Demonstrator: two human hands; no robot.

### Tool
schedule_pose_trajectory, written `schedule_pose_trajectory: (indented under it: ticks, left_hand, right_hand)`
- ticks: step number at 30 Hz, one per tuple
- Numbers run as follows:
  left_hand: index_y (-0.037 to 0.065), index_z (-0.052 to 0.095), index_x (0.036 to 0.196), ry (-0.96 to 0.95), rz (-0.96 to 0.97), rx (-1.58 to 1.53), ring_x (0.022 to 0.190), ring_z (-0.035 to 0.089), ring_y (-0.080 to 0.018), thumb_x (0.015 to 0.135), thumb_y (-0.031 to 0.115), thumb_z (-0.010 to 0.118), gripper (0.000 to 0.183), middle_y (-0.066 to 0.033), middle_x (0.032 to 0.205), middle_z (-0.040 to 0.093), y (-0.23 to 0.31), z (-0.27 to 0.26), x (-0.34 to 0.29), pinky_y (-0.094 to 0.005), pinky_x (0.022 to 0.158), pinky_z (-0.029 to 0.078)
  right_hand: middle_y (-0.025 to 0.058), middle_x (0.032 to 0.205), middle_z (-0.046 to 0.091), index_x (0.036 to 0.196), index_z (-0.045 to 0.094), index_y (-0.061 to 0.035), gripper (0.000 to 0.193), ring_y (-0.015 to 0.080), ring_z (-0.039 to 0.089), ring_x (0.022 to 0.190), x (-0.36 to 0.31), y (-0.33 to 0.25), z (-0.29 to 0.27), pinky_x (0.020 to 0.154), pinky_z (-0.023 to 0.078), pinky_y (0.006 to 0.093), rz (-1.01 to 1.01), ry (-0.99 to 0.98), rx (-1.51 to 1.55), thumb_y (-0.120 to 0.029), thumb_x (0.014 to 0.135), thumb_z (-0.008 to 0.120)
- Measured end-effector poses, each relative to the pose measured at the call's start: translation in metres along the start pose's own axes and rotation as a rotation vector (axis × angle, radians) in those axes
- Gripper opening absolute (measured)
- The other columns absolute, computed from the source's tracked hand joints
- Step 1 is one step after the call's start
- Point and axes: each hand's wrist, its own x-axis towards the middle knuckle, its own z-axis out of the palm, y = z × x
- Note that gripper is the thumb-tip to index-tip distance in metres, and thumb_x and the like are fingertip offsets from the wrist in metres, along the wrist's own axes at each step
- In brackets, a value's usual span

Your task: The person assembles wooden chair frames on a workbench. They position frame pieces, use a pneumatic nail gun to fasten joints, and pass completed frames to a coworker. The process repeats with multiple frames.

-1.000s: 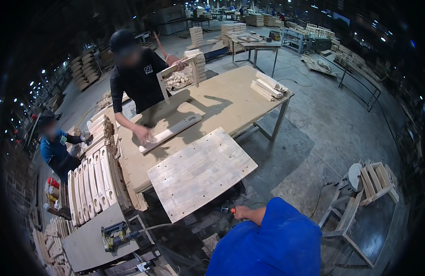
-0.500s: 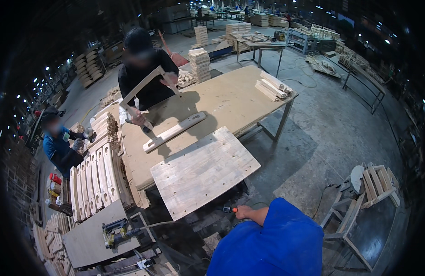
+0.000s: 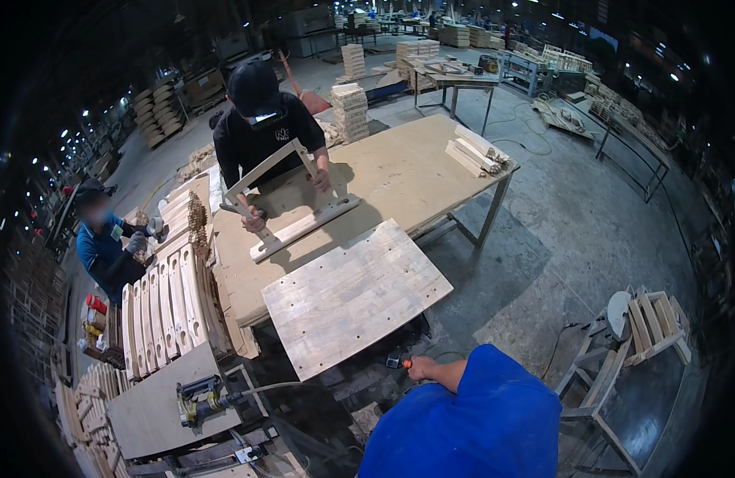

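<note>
My right hand (image 3: pixel 420 368) reaches left from my blue sleeve (image 3: pixel 495 374), low beside the near edge of a wooden panel. Its fingers are closed round a small black tool with an orange part (image 3: pixel 399 363); most of it is hidden. My left hand is out of view. The pale rectangular panel (image 3: pixel 355 299), dotted with dark holes, lies at the near edge of the worktable (image 3: pixel 399 171). Across the table, a co-worker's two hands hold a three-sided wooden frame (image 3: pixel 264 171) with its ends at a slotted wooden rail (image 3: pixel 304 229).
Slotted rails (image 3: pixel 164 311) are stacked at left, near another co-worker (image 3: pixel 105 243). A nail gun (image 3: pixel 199 401) with a hose lies on a board at lower left. Wooden strips (image 3: pixel 475 151) lie on the table's far right. A slatted wooden piece (image 3: pixel 654 323) rests on a stand at right.
The co-worker across the table has lowered the wooden frame until its ends meet the slotted rail, and has bent forward. My right hand stays in nearly the same place.
</note>
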Motion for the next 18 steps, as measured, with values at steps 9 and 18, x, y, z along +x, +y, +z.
schedule_pose_trajectory:
  ticks: [9,18]
  left_hand:
    - [-0.003,0.076,0.105,-0.001,-0.013,-0.001,0.091,0.072,-0.0429,0.104,0.04,0.056,0.047,-0.0267,0.098,0.075,-0.0033,0.0001,-0.0002,-0.055,0.078,0.057]
    - [-0.003,0.076,0.106,-0.006,-0.029,0.003,0.091,0.072,-0.043,0.104,0.04,0.056,0.047,-0.0267,0.099,0.075,-0.0065,-0.0011,-0.0043,-0.0548,0.079,0.056]
  right_hand:
    - [0.0236,0.143,0.066,0.143,0.06,-0.0035,0.057,0.0395,0.063,0.134,-0.0017,-0.0016,-0.0014,0.113,0.05,0.0494,-0.014,0.0,0.014,-0.032,0.094,0.061]
    - [0.0248,0.144,0.065,0.144,0.06,-0.0029,0.057,0.0393,0.063,0.134,-0.0026,-0.0002,-0.0028,0.113,0.05,0.0487,-0.016,0.006,0.012,-0.029,0.093,0.06]
